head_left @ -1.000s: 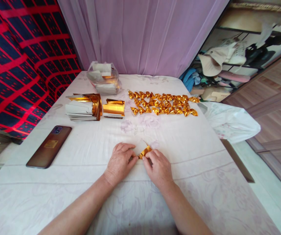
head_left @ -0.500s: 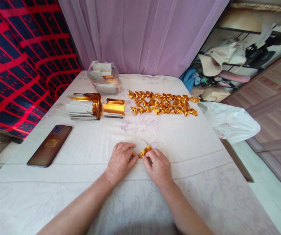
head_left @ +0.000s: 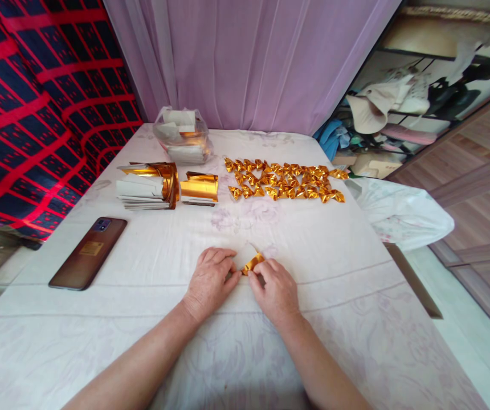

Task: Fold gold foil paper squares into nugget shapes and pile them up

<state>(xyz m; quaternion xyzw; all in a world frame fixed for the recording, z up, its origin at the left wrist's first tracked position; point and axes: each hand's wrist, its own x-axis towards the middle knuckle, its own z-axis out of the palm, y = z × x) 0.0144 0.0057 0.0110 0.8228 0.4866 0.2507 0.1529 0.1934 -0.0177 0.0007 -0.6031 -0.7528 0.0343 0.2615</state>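
Note:
A small piece of gold foil paper [head_left: 252,263], partly folded and with a pale side showing, is pinched between my two hands low over the table. My left hand [head_left: 211,277] grips its left corner between thumb and forefinger. On the other side, my right hand [head_left: 276,287] holds the right edge with curled fingers. Behind them, several folded gold foil pieces [head_left: 285,181] lie in rows. Left of those rows stand a small stack of gold foil sheets [head_left: 199,187] and a larger stack of sheets [head_left: 146,188] with white backs.
A brown phone [head_left: 89,250] lies on the table at the left. At the back is a clear plastic bag [head_left: 180,136] of foil sheets. A white bag [head_left: 407,210] hangs by the table's right edge, near a cluttered shelf [head_left: 399,102]. A purple curtain [head_left: 249,62] hangs behind.
Both hands stay in nearly the same place, still pinching the foil paper. The pale part of the paper shows slightly less.

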